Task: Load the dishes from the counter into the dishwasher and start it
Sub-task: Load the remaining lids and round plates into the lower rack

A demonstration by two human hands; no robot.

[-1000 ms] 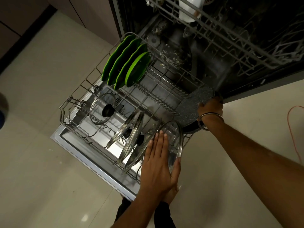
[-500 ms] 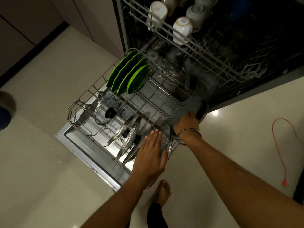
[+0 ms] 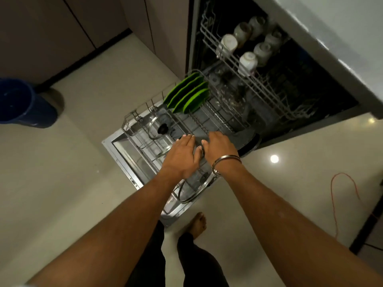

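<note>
Two hands over the pulled-out lower rack (image 3: 136, 121) of the open dishwasher (image 3: 192, 48). Left hand (image 3: 182, 156) lies flat, fingers straight, palm down on the glass lids at the rack's near right; nothing gripped. Right hand (image 3: 220, 147) just beside it, to its right, thumb nearly touching the left hand's fingers; fingers bent downward over the rack, and whether the grip has hold of anything cannot be told. Metal bangle (image 3: 226, 162) on right wrist. One glass lid (image 3: 194, 191) shows below the hands, steel rim leaning at the rack's near edge. Another glass lid with black knob (image 3: 162, 128) lies left of the hands, apart from them. Four green plates (image 3: 187, 96) stand upright at the rack's far end. Dark speckled pan (image 3: 246, 137) just right of the right hand. White cups (image 3: 247, 61) upside down in upper rack (image 3: 267, 94). Blue bucket (image 3: 22, 102) on the floor, far left.
</note>
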